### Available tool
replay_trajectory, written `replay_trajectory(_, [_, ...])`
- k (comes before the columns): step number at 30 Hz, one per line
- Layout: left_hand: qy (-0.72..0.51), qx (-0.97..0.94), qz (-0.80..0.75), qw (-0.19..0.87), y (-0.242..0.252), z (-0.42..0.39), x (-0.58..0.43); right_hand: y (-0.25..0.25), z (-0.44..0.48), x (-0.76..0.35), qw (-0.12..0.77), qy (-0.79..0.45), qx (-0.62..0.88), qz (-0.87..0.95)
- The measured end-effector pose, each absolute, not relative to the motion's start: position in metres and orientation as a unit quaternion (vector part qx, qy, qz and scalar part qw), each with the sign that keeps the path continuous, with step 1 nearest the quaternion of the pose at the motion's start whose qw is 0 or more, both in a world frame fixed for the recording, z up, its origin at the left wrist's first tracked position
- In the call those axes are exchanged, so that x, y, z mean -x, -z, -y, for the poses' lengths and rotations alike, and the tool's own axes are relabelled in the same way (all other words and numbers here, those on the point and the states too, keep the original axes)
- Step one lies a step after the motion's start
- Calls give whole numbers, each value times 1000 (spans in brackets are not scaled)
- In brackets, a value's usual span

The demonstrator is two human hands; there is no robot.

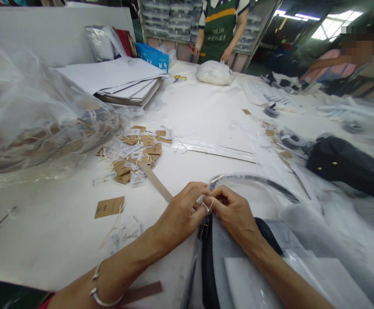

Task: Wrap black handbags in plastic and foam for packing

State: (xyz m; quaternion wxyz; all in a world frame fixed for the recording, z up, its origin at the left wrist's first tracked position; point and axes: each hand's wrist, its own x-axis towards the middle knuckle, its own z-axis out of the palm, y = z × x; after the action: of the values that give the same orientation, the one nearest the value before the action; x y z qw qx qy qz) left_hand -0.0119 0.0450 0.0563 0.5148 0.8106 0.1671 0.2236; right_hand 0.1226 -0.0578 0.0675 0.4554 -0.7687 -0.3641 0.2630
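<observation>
My left hand (187,206) and my right hand (233,210) meet with closed fingertips around a thin white string (209,203). The string loops between the fingers, right above the zipper end of a grey bag with black edging (209,262). Wrapped in clear plastic, the bag's curved handle (254,178) arches behind my hands. A brown card tag (110,207) with its string lies left of my left hand, and a clear plastic tag (125,234) is beside it. Farther back is a pile of brown tags (148,150) with white strings.
A large clear plastic bag of tags (39,116) fills the left side. Behind it lie stacked white sheets (116,77) and yellow scissors (179,77). At right sits a black bag (351,165). A person in a green apron (219,30) stands across the table by a white bundle (214,72).
</observation>
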Motion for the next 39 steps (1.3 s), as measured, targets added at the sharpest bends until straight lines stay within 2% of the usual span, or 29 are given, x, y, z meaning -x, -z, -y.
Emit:
replay_trajectory(3, [-187,-783,-244,541,-57,-47,10,-65,58,-122,504,-305,735,335])
replay_trajectory(7, [-188,-800,-227,522,-63,-49,8,-65,60,-121,520,-308,713,354])
replay_trajectory(12, [-207,-773,-205,564,-72,-55,9,-69,61,-122,493,-199,737,418])
replay_trajectory(16, [-175,-697,-244,651,-72,-70,14,-66,61,-129,486,-218,726,434])
replay_trajectory(20, [-188,-646,-276,687,-73,-92,26,-64,62,-129,473,-217,727,448])
replay_trajectory(26, [-158,-607,-160,762,-81,-103,40,-72,62,-118,410,-218,677,571])
replay_trajectory(29, [-143,-633,-146,747,-81,-100,36,-70,60,-118,384,-192,713,555])
replay_trajectory(34, [-227,-675,-306,632,-68,-106,21,-64,60,-128,374,-120,758,521])
replay_trajectory(39, [-240,-696,-348,580,-51,-116,14,-94,68,-121,372,-68,726,575])
